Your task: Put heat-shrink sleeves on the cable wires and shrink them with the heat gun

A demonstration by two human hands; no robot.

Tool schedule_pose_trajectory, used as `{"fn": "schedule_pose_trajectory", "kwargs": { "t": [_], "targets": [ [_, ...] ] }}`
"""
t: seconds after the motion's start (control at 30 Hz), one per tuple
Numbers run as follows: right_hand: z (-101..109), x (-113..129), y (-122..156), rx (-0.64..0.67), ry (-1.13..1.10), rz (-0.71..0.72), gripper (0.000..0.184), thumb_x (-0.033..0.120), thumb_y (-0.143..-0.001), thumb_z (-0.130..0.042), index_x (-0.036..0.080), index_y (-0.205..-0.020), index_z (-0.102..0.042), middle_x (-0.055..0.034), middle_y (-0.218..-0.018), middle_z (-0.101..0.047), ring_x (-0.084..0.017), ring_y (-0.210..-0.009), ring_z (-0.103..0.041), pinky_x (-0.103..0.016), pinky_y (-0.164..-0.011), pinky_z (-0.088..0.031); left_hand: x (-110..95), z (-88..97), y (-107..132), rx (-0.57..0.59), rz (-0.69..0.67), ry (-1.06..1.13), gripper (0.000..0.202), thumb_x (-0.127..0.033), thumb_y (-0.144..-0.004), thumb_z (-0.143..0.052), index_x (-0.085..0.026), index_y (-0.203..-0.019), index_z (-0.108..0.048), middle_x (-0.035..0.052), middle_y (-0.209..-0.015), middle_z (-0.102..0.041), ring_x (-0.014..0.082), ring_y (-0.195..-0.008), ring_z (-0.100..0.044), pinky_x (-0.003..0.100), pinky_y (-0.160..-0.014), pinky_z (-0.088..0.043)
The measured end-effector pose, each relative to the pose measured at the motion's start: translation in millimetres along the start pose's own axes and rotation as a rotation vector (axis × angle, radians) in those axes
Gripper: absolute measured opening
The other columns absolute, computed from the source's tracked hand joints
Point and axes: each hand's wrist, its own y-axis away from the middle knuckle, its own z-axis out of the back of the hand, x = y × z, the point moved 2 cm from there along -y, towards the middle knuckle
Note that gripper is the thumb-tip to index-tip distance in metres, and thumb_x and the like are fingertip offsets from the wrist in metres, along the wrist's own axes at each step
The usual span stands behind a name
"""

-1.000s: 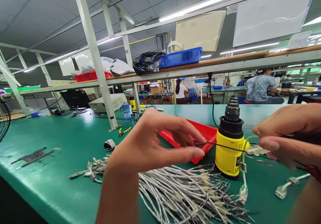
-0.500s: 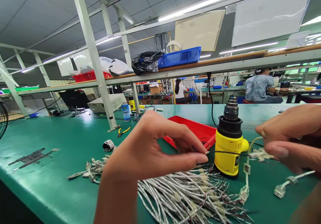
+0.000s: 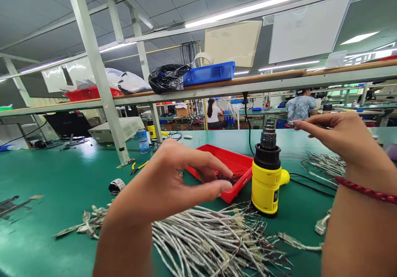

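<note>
My left hand (image 3: pixel 182 182) is raised over a bundle of silvery-grey cables (image 3: pixel 198 239) with bared, coloured wire ends. Its thumb and forefinger are apart, with nothing visible between them. Behind those fingertips is a red tray (image 3: pixel 245 182) holding small dark pieces. My right hand (image 3: pixel 338 134) is held up right of a yellow heat gun (image 3: pixel 265 186), which stands nozzle up. The right thumb and forefinger pinch together at their tips; anything in them is too small to make out. Below that hand, a cable with a clear plug (image 3: pixel 291 240) lies on the table.
More cables (image 3: pixel 325 163) lie at the right, beyond the heat gun's black cord (image 3: pixel 313 188). Plugs (image 3: pixel 89 223), a black-and-white roll (image 3: pixel 117 186), yellow-handled pliers (image 3: pixel 139 167) and a blue can (image 3: pixel 143 140) are at the left. An overhead shelf (image 3: pixel 204 90) spans the bench. People sit farther back.
My left fingers have parted from the thin dark strand they pinched. My right hand has risen away from the clear-plugged cable it was at. The view has turned somewhat right.
</note>
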Motion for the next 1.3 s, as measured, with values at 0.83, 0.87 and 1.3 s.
{"fn": "schedule_pose_trajectory", "kwargs": {
  "t": [0.83, 0.87, 1.3],
  "targets": [
    [1, 9, 4, -0.020, 0.025, -0.065, 0.055, 0.072, -0.055, -0.063, 0.017, -0.060, -0.069, -0.0065, -0.051, -0.058, -0.015, -0.050, -0.041, -0.032, -0.048, -0.029, 6, -9.4, -5, 0.067, 0.072, -0.083, 0.011, -0.014, -0.078, -0.073, -0.017, -0.088, -0.073, -0.0070, -0.064, -0.068, 0.0008, -0.056, -0.061, 0.004, -0.057, -0.046],
    [1, 9, 4, -0.015, 0.023, -0.054, 0.056, 0.072, -0.056, -0.063, 0.017, -0.061, -0.069, -0.0063, -0.050, -0.057, -0.015, -0.050, -0.041, -0.031, -0.048, -0.029, 5, -8.8, -4, 0.062, 0.061, -0.083, 0.010, -0.014, -0.078, -0.073, -0.017, -0.088, -0.073, -0.0072, -0.065, -0.069, 0.0006, -0.056, -0.061, 0.004, -0.058, -0.046],
    [2, 16, 6, -0.023, 0.056, -0.098, 0.021, 0.033, -0.072, -0.076, 0.013, -0.068, -0.072, -0.0015, -0.050, -0.055, -0.011, -0.050, -0.039, -0.028, -0.049, -0.030, 3, -7.1, -1, 0.066, 0.049, -0.099, 0.015, -0.013, -0.079, -0.073, -0.019, -0.092, -0.072, -0.0086, -0.067, -0.069, 0.0001, -0.057, -0.062, 0.004, -0.060, -0.047]
  ]
}}
